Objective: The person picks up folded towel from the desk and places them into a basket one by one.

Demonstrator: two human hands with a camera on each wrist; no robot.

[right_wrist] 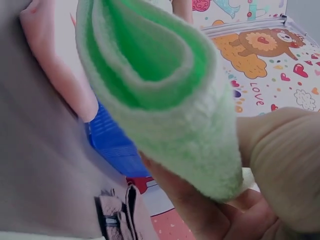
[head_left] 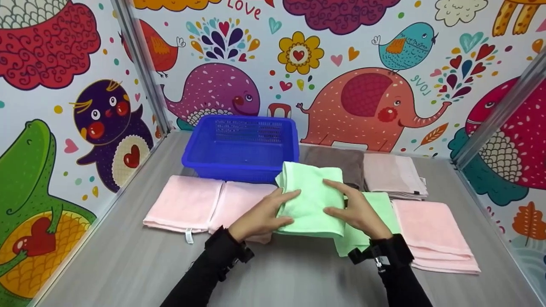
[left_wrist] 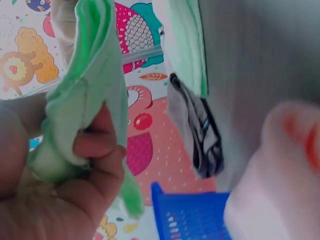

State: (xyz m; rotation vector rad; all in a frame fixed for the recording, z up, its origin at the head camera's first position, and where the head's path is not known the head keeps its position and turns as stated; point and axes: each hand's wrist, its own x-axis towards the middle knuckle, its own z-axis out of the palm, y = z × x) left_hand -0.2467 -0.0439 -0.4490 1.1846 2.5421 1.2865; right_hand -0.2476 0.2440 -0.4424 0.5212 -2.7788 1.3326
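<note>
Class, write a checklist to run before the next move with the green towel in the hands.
1. Left hand grip on folded green towel: ok.
2. Right hand grip on it: ok.
3. Gap to the other green towel: ok, visible in the left wrist view.
4. Layers flush: not ok, one juts out at the far left.
5. Inside of the blue basket in view: ok.
6. Towel's underside smooth: cannot tell.
</note>
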